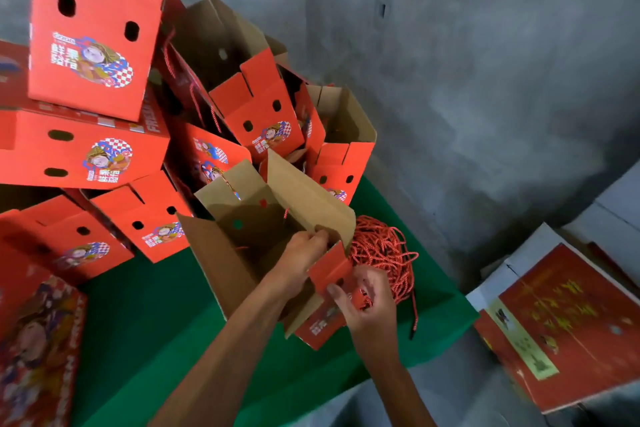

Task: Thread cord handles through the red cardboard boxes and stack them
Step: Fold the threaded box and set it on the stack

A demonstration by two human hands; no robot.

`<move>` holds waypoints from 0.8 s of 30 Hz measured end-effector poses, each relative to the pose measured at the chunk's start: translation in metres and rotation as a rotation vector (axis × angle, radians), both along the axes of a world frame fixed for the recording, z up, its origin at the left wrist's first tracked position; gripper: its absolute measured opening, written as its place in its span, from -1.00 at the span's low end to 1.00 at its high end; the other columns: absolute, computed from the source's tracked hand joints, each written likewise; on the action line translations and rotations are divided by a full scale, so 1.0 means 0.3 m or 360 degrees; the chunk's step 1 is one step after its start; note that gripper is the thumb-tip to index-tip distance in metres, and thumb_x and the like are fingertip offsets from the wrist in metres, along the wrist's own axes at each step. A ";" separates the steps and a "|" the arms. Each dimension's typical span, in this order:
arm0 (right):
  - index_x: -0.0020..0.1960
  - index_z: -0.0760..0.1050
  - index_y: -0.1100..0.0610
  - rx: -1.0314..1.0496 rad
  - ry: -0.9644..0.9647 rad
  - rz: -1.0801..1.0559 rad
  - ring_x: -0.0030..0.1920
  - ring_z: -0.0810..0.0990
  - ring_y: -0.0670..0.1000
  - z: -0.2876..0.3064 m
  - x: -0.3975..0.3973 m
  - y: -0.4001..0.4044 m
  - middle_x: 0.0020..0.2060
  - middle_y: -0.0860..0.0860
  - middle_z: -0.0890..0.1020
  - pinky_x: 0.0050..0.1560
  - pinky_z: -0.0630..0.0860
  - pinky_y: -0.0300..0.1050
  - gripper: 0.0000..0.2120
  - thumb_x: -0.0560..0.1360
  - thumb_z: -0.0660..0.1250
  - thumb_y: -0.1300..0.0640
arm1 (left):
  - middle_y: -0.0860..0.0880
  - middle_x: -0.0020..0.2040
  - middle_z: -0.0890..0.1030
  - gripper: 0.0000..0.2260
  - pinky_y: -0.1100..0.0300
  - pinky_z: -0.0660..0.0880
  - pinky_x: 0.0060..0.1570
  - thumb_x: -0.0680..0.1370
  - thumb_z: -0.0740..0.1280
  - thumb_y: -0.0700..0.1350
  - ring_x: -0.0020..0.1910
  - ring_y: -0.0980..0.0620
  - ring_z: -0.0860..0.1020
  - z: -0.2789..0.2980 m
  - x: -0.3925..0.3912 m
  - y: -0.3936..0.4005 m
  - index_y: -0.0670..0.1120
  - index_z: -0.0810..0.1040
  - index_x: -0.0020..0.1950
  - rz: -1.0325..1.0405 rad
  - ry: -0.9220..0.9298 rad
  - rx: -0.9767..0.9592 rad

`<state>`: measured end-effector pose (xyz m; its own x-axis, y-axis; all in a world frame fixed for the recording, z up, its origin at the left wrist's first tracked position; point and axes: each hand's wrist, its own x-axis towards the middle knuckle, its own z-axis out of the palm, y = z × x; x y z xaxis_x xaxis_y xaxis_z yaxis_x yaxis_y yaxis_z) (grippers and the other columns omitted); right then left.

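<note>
On the green table (145, 322), an open red cardboard box (249, 253) sits directly before the person, flaps up and brown interior exposed, so that both faces of the near wall can be reached. A bundle of red cord handles (384, 253) lies just beside the box on its right, within short reach of the threading hand. The pile of red boxes (104, 149) rises behind and to the left; some show cords hanging, so these are judged finished or waiting, though which is which cannot be told.

Left hand (304, 253): the forearm enters from the lower centre and runs up over the box opening. Its fingers curl over the top edge of the near flap (329, 276) and grip it, steadying the panel against the push of the cord.

Right hand (367, 302): positioned outside the same flap, palm toward the red printed face. Thumb and fingers are curled and pinch a short length of red cord (362, 302) against the panel, close to a handle hole. Whether the cord end has passed through the hole is hidden by the fingers.

Judged step: feeding one cord end through the flap; stacking of this box is not yet begun
</note>
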<state>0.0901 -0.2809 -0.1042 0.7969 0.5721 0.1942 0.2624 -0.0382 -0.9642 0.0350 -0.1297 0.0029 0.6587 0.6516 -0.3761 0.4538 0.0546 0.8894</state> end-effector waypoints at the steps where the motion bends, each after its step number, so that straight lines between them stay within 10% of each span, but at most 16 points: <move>1: 0.00 0.48 -0.10 -0.0017 -0.0174 -0.0091 0.02 0.60 -0.03 -0.005 0.003 -0.001 0.00 -0.13 0.57 0.02 0.54 -0.20 -0.73 0.48 0.53 -0.15 | 0.01 -0.19 0.65 -0.70 0.23 0.54 -0.15 0.62 0.24 0.07 -0.20 0.09 0.60 -0.005 -0.008 -0.001 -0.10 0.61 -0.12 -0.0104 -0.0036 0.0016; 5: -0.04 0.57 -0.04 -0.0193 -0.0784 0.0098 0.11 0.53 -0.18 -0.027 0.004 -0.007 0.11 -0.24 0.48 0.04 0.53 -0.22 -0.88 0.56 0.46 -0.05 | -0.08 0.11 0.71 -0.43 -0.09 0.53 0.33 0.55 0.21 0.40 0.14 -0.10 0.66 -0.012 -0.007 0.000 -0.06 0.67 0.11 -0.0153 -0.0001 -0.0255; 11: 0.25 0.64 -0.08 -0.0365 -0.0934 0.0368 0.61 0.19 -0.02 -0.072 0.038 -0.013 0.61 0.03 0.23 0.54 0.24 -0.19 -0.77 0.63 0.38 -0.08 | 0.07 0.26 0.65 -0.50 -0.16 0.42 0.42 0.42 0.15 0.55 0.30 -0.04 0.58 0.026 0.001 -0.010 0.32 0.64 0.13 -0.0257 0.0046 -0.0099; 19: 0.41 0.55 -0.05 -0.0445 -0.1212 0.0704 0.48 0.42 0.03 -0.050 0.138 -0.028 0.56 0.01 0.33 0.38 0.49 0.05 -0.68 0.66 0.33 0.04 | 0.00 -0.04 0.73 -0.32 0.15 0.50 0.08 0.62 -0.01 0.43 0.01 0.07 0.66 0.046 -0.057 0.012 -0.02 0.72 0.00 -0.0707 0.0219 0.0246; 24: 0.53 0.41 -0.12 -0.0519 -0.1246 0.0747 0.57 0.30 0.07 -0.090 0.133 -0.049 0.63 0.05 0.20 0.44 0.44 0.15 -0.57 0.67 0.30 0.00 | 0.03 -0.16 0.66 -0.70 0.14 0.52 -0.13 0.68 0.22 0.14 -0.20 0.15 0.60 0.103 -0.126 0.106 -0.01 0.64 0.00 -0.0247 0.0094 0.1020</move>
